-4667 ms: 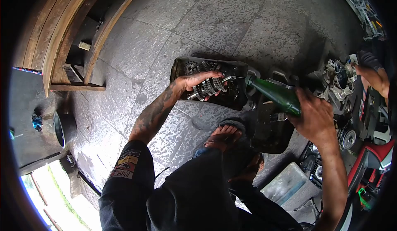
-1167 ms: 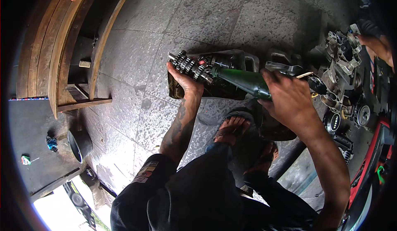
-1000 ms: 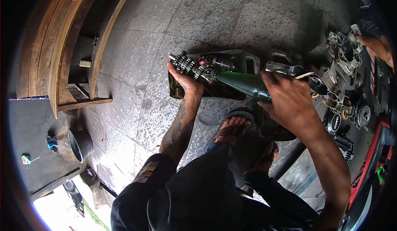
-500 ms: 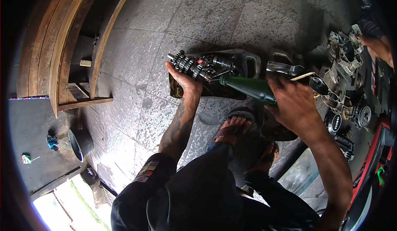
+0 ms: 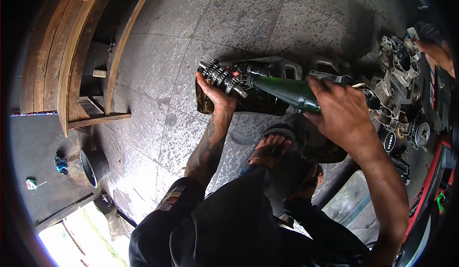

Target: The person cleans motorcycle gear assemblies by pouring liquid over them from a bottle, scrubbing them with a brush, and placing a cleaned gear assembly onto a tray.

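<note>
Left grip on gear shaft, right grip on green bottle

We see both closed: left around the shaft, over the left end of the cut-open container; right around the bottle's body. Judgement: if oily, the shaft could slide free; a jolt could knock the bottle neck against it. Compared with half a second ago, the bottle mouth sits nearer the shaft.

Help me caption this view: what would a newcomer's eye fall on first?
Probably the green bottle in the right hand, its mouth close to the gears the left hand holds over an open container. Next come the metal parts near the right edge and the wooden planks at upper left.
</note>
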Available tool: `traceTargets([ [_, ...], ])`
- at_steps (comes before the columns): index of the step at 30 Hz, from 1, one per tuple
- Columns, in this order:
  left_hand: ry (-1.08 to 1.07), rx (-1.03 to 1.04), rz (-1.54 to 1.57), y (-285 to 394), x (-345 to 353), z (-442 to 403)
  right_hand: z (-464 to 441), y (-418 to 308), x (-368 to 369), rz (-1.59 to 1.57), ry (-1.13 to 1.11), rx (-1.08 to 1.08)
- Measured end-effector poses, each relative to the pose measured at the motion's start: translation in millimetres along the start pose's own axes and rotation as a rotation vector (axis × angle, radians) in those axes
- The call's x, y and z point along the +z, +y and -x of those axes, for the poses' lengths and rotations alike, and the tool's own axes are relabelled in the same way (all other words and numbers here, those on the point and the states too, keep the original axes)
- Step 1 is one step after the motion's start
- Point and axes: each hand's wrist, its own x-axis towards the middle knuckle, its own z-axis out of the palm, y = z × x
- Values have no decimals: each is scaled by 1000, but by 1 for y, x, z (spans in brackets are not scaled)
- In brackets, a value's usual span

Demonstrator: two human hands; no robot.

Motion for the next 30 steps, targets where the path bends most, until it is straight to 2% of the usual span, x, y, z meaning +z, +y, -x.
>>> traceTargets([
  [3,43,-16,18,0,1,0,-3,-1,-4,12,-66,25],
  [11,-40,4,21,2,-1,-3,2,1,-3,-2,-126,52],
  [18,8,10,0,-1,2,2,-8,-2,-10,5,-49,-7],
  [24,-44,7,-22,-3,-3,0,-15,-5,-16,44,-100,1],
  [26,-30,8,-18,-3,-1,2,-18,-7,-20,-1,-202,85],
  [30,-33,-9,-13,-1,1,5,-23,-9,-20,3,-201,68],
])
